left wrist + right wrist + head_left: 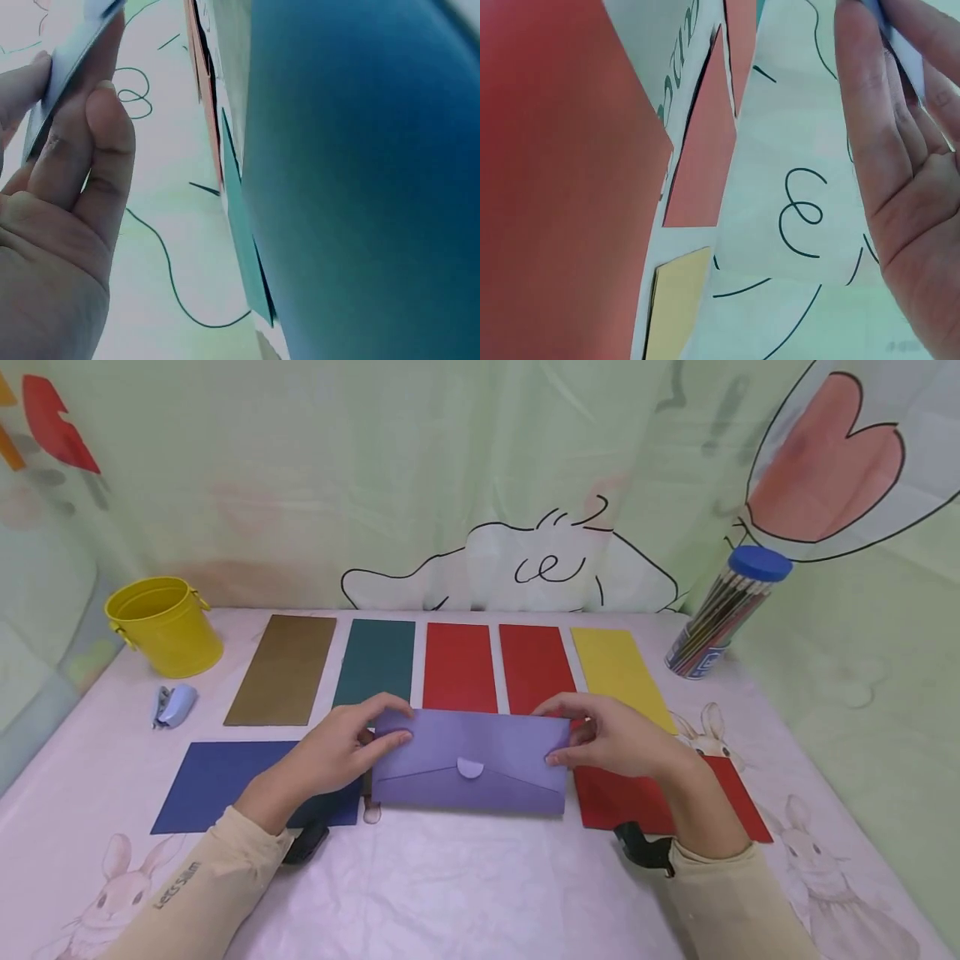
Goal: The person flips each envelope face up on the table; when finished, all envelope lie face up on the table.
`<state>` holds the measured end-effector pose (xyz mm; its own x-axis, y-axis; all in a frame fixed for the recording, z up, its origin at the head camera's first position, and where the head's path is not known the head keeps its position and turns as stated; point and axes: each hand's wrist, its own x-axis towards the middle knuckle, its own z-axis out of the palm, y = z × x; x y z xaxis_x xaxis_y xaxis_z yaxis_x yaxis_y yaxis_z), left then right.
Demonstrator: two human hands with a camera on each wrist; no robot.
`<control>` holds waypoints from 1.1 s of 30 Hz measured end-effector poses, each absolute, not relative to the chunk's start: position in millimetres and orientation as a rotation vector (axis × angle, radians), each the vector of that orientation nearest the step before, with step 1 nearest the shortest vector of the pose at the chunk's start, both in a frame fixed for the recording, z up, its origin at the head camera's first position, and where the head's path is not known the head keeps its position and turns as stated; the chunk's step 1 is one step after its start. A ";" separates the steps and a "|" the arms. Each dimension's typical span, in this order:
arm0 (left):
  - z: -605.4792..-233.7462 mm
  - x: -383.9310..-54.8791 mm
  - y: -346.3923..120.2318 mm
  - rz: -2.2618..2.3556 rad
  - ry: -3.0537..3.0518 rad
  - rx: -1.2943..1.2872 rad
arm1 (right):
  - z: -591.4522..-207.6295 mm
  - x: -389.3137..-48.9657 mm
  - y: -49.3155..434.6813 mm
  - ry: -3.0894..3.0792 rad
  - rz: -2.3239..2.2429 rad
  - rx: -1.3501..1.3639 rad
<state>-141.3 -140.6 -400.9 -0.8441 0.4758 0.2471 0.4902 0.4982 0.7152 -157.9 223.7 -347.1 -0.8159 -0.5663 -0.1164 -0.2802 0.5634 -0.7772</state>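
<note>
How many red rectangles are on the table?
3: one red rectangle in the back row, a second just right of it, a third partly hidden by the right arm. Others could be underneath.

My left sleeve [202,889] reads "Let's Slim" in dark letters, while the label [703,662] on the pencil tube [723,614] is too small for me to read.
</note>
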 end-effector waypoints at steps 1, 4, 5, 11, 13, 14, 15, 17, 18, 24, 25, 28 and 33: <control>-400.6 -140.9 -140.5 -1.308 -2.713 -0.869 | -347.7 -158.3 223.5 2.454 -1.124 -0.691; -399.6 -139.5 -140.6 -1.370 -2.774 -0.822 | -349.6 -159.3 222.8 2.476 -1.111 -0.683; -399.4 -139.1 -140.6 -1.397 -2.797 -0.802 | -350.4 -159.6 222.7 2.482 -1.104 -0.679; -400.7 -138.3 -141.0 -1.615 -2.872 -0.756 | -354.3 -161.5 221.5 2.489 -1.070 -0.668; -402.0 -138.6 -141.2 -1.635 -2.890 -0.769 | -355.7 -161.8 221.1 2.487 -1.054 -0.673; -402.6 -138.8 -141.4 -1.635 -2.900 -0.779 | -356.6 -161.9 221.0 2.488 -1.044 -0.675; -403.2 -139.0 -141.5 -1.636 -2.910 -0.791 | -357.6 -162.0 220.9 2.491 -1.033 -0.675; -404.3 -138.9 -141.7 -1.631 -2.928 -0.812 | -359.9 -162.4 220.8 2.488 -1.020 -0.672; -404.9 -138.9 -141.8 -1.630 -2.936 -0.821 | -361.2 -162.6 220.8 2.489 -1.012 -0.670; -407.4 -138.1 -142.0 -1.609 -3.002 -0.837 | -367.2 -163.4 220.0 2.474 -0.992 -0.676; -407.6 -138.2 -141.9 -1.598 -3.010 -0.837 | -367.9 -163.3 219.6 2.468 -0.990 -0.678; -408.0 -138.9 -141.8 -1.516 -3.026 -0.856 | -370.4 -162.9 218.4 2.438 -0.993 -0.675; -408.3 -140.3 -141.4 -1.393 -3.031 -0.884 | -373.3 -163.8 216.1 2.410 -0.988 -0.674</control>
<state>-140.3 -141.4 -408.3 -0.8244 0.5621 -0.0658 0.3161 0.5538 0.7703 -163.8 216.1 -373.3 -0.7806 -0.5867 -0.2157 -0.2666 0.6246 -0.7340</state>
